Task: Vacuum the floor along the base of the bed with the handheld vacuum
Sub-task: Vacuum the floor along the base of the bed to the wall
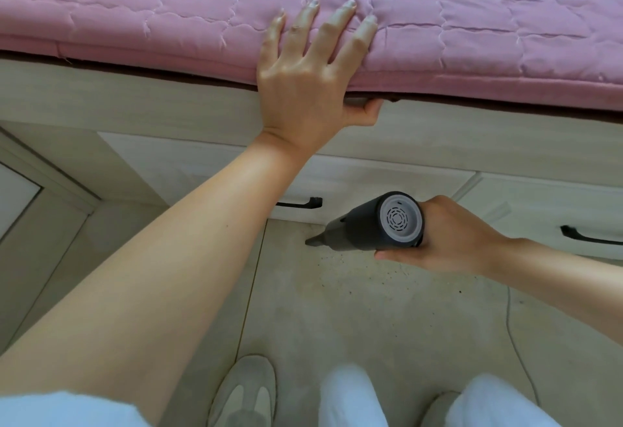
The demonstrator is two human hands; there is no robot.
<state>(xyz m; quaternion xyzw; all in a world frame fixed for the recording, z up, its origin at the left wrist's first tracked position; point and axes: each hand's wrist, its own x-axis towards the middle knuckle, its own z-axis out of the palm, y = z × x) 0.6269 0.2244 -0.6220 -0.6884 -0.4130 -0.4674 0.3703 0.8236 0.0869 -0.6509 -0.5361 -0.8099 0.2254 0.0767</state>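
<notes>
Dark handheld vacuum (371,224), nozzle down at floor (337,308) by bed base (438,143)

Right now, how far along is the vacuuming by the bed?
Done: the vacuum is picked up, the right hand grips it, and its nozzle sits at the floor by the drawer. The floor left of the nozzle looks cleaner, though that is hard to judge.
In hand: sucking along the base; the left hand braces on the mattress.
Left: dark specks on the floor near the right hand.
</notes>
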